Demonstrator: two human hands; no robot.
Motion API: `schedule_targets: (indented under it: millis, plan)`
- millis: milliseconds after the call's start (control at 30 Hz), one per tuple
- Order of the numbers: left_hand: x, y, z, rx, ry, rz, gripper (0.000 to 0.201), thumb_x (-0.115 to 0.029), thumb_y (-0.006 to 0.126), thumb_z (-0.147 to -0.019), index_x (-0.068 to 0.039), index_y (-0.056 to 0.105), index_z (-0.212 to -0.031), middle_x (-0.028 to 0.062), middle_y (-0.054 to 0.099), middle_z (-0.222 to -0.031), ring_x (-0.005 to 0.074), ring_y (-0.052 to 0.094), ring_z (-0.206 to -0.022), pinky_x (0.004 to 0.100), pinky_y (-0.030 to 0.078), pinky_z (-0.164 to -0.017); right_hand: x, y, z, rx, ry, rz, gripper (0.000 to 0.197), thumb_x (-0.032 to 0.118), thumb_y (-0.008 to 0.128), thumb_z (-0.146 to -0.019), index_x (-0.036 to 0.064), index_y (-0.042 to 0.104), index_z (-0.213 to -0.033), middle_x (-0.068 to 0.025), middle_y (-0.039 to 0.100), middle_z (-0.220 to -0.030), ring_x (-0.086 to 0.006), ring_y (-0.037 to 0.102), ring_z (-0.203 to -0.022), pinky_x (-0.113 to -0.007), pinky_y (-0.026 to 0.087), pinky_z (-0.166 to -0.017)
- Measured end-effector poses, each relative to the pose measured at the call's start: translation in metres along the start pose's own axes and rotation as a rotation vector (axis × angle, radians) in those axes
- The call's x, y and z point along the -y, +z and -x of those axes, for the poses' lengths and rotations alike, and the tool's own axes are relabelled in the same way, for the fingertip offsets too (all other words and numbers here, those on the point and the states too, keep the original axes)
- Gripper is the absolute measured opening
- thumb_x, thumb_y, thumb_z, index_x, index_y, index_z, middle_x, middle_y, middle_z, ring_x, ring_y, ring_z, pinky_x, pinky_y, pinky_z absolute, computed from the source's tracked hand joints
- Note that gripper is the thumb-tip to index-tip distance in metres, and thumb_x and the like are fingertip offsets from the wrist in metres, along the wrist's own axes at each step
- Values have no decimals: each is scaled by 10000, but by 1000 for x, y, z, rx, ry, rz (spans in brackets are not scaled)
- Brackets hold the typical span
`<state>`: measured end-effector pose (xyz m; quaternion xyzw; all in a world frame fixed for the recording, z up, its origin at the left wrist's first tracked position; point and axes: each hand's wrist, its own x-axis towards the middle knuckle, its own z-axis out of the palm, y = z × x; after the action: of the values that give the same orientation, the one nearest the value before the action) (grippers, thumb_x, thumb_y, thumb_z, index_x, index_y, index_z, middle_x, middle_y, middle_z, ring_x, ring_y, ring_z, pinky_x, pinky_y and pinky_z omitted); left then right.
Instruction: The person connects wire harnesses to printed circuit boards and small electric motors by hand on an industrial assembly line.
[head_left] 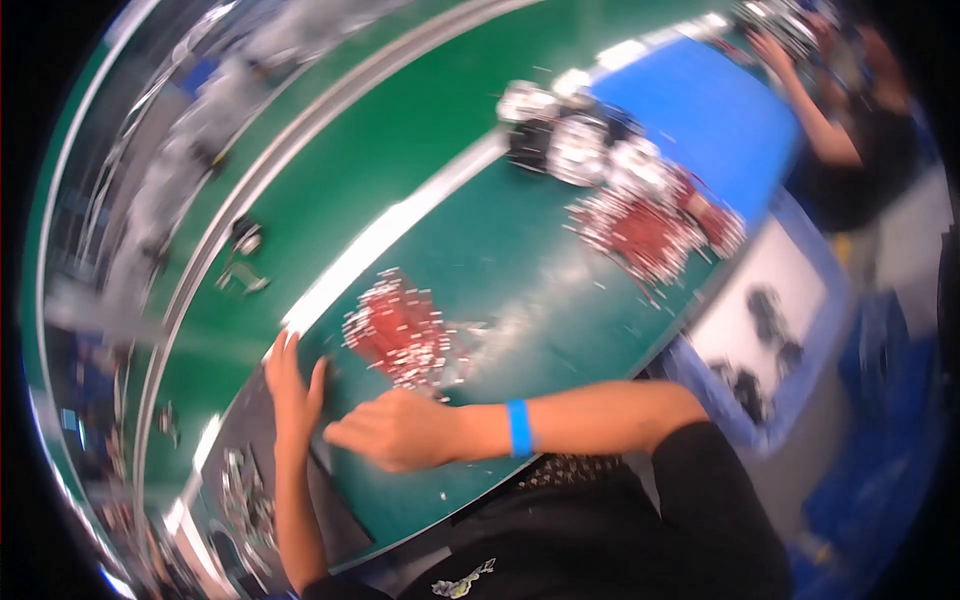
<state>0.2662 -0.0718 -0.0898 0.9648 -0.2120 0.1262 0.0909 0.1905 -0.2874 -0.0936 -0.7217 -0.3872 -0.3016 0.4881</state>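
Note:
My left hand [295, 398] is at the table's far-left edge. Its fingers point up along the pale border strip, the thumb standing apart, and nothing shows in it. Just right of it my right hand [392, 430] hangs over the green table [480, 360] with the fingers curled closed; whatever they may hold is hidden. A blue band [519, 428] circles my right wrist. Beyond that hand lies a blurred bunch of red, wire-like strands with whitish tips [395, 330]. A larger bunch of red strands [640, 235] sits farther right.
White and black round parts [578, 150] crowd the table's far side, beside a blue mat [700, 100]. At right stands a blue-rimmed bin [835, 290] with dark parts. A co-worker's arm [825, 130] reaches in at upper right. Metallic parts [245, 495] lie at lower left. A green conveyor-like surface [350, 160] runs behind.

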Motion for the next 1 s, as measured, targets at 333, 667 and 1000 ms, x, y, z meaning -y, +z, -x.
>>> schedule_targets:
  millis: [333, 667, 1000]
  plan:
    - [-91, 7, 82, 228, -5, 182, 570, -417, 399, -951, -11, 451, -1347, 189, 391, -1429, 388, 362, -1309, 509, 265, -1071, 18, -119, 27, -590, -134, 53, 176, 122, 461, -881, 22, 586, -806, -101, 567, -719, -234, 548, -550, -335, 410, -439]
    - [-124, 4, 87, -87, 79, -58, 578, -466, 335, -976, -10, 547, -1262, 223, 515, -1300, 396, 506, -1177, 527, 381, -971, 58, -356, 392, -333, 1824, 1151, 708, 453, 670, -787, -81, 493, -1217, -290, 571, -1160, -384, 531, -1136, -431, 429, -953]
    - [-123, 6, 87, -83, 80, -75, 583, -470, 344, -974, 5, 544, -1248, 227, 516, -1282, 412, 512, -1151, 521, 401, -966, 36, -340, 370, 48, 1894, 1019, 801, 676, 536, -770, -79, 585, -1035, -257, 654, -907, -344, 620, -950, -458, 287, -1061]
